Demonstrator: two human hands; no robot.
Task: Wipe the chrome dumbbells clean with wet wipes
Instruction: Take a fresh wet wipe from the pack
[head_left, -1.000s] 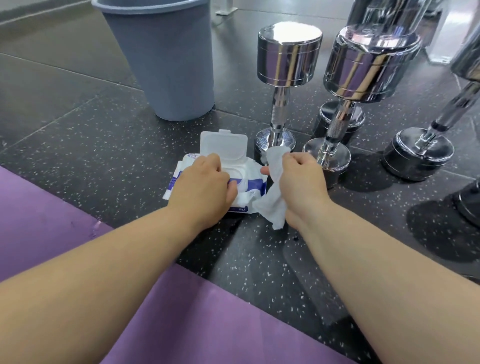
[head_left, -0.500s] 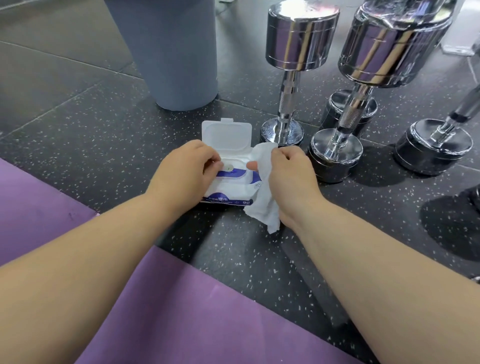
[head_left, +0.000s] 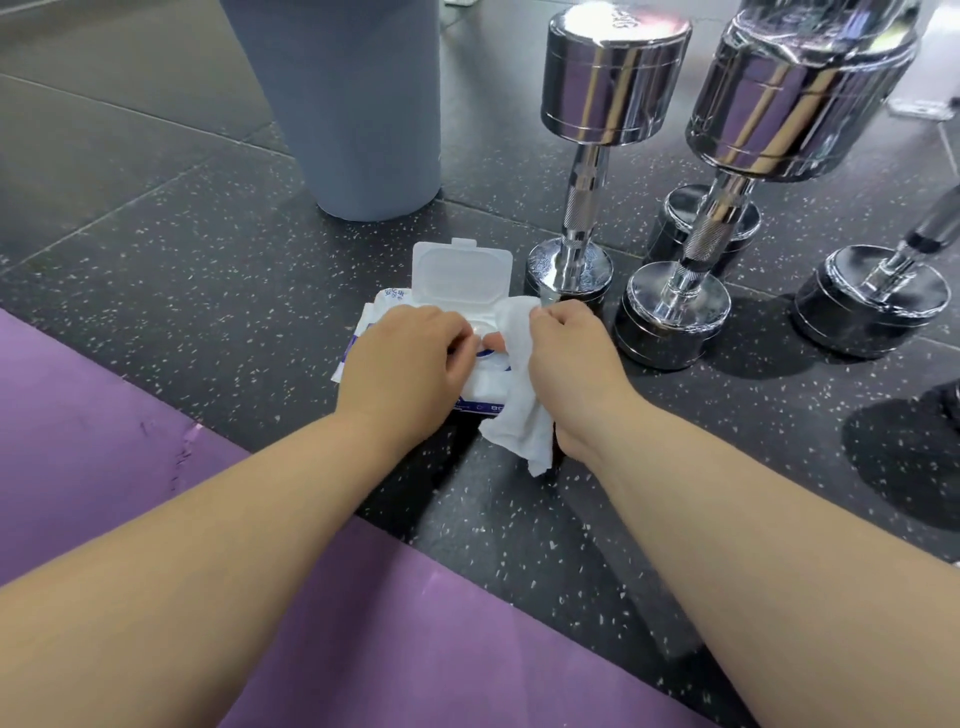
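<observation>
At pack (head_left: 480, 387) edge: right hand (head_left: 571, 358) grips wipe (head_left: 519, 415); dumbbell (head_left: 587, 208) maybe touching

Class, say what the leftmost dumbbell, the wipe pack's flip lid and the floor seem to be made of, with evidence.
Dumbbell: polished chromed metal; mirror reflections, knurled handle. Flip lid: likely moulded plastic, white, slightly translucent, smooth. Floor: probably rubber tiles; matte black, pale flecks, visible seams.
</observation>
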